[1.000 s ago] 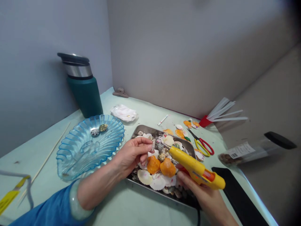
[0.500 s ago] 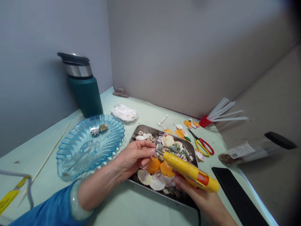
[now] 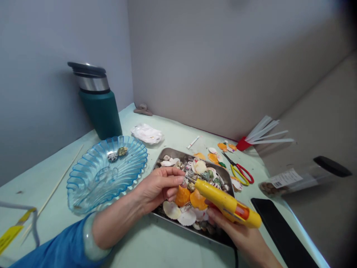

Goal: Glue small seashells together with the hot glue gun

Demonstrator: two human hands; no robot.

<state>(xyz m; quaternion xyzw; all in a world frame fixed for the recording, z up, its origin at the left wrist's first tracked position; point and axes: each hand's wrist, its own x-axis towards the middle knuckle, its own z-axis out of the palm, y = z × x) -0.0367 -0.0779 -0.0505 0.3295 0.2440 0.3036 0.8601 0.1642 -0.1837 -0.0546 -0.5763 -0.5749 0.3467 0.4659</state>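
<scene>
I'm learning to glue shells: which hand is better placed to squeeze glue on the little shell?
Right hand, probably: it grips the yellow glue gun, nozzle at the small shell pinched in the left hand.

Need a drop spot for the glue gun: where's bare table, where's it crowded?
Bare: pale green tabletop at the near edge, between left hand and right hand on the yellow glue gun; also the strip behind the rectangular metal tray. Crowded: right of the tray, with red-and-yellow scissors, loose shells, black slab.
</scene>
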